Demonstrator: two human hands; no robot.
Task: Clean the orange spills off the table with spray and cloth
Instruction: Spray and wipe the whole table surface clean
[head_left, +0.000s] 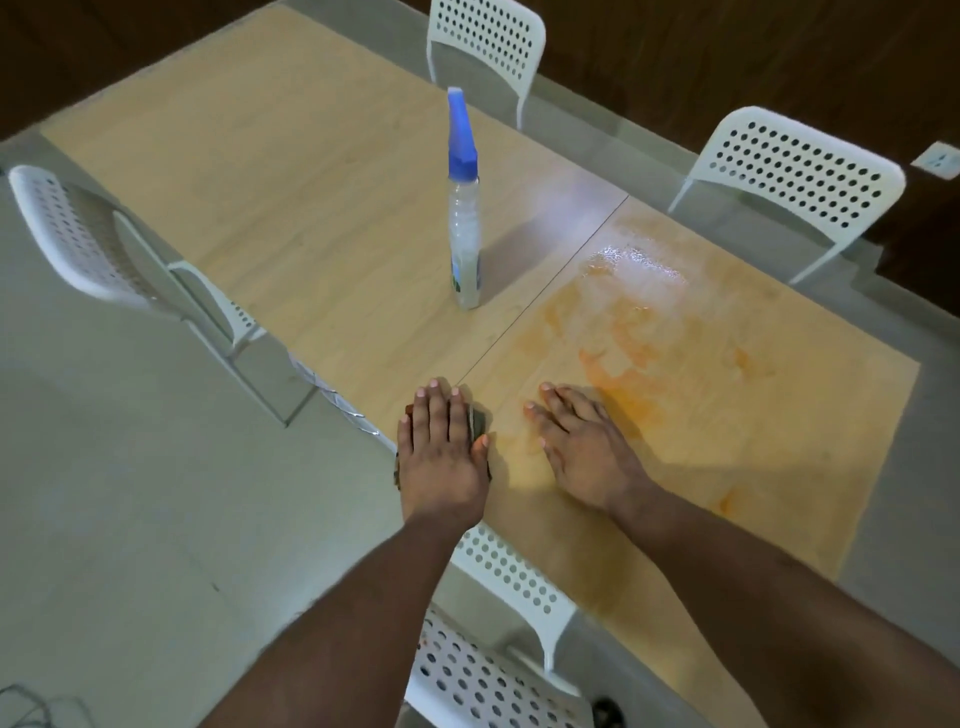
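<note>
1. At the far left, a white chair (78, 234) stands at the table's left edge; it plays no part in the wipe.
2. Your left hand (441, 447) lies flat, fingers straight and together, pressing the dark cloth (479, 422) onto the table (291, 197) at its near edge. Only slivers of the cloth show around the palm.
3. The spray bottle (464, 218) stands upright, untouched, beyond that hand and well apart from both hands.
4. Your right hand (582, 441) rests flat on the wood, fingers spread, holding nothing, just right of the seam between the 2 tabletops.
5. The orange spills (639, 364) lie to the right and away from the cloth, a smear whose long axis runs from beside your right hand out to the wet, glossy patch (639, 270) at the far edge. Your right hand is nearer to the smear, so I judge the cloth must cross the seam rightward, past that hand, to reach it.
</note>
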